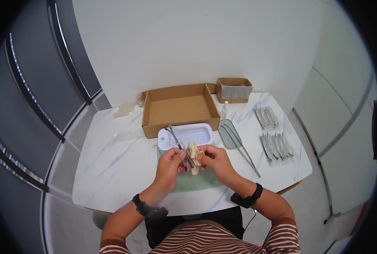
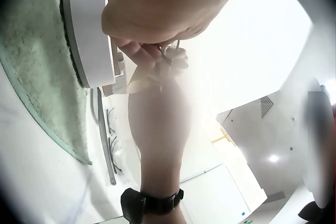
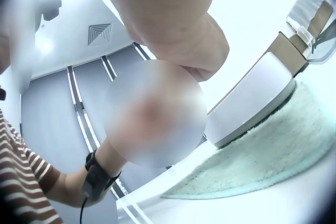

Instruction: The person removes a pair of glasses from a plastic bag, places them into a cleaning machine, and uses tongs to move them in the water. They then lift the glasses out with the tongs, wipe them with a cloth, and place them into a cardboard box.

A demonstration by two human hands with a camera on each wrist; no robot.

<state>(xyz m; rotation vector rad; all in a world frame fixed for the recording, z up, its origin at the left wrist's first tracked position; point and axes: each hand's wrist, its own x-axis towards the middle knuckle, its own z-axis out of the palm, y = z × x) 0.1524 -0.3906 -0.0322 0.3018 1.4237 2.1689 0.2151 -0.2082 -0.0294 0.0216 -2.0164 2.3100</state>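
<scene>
In the head view, a pair of glasses [image 1: 176, 140] with dark temples is pinched in my left hand [image 1: 169, 166] over the green mat [image 1: 184, 183]. My right hand [image 1: 219, 162] pinches a beige cloth [image 1: 193, 149] against the glasses, its folds hanging between both hands. Just beyond the hands sits a white oval basin [image 1: 195, 133]. The left wrist view shows the left hand [image 2: 157, 8] with curled fingers beside the cloth and a thin rim. A blurred patch in the right wrist view hides what the right hand [image 3: 173, 29] holds.
Behind the basin stands an open cardboard box [image 1: 178, 106], with a smaller box [image 1: 234, 94] and a spray bottle [image 1: 224, 110] to its right. A grey tray [image 1: 228, 142] carries long metal tongs [image 1: 248, 158]. Wrapped glasses [image 1: 277, 147] lie in rows at the right.
</scene>
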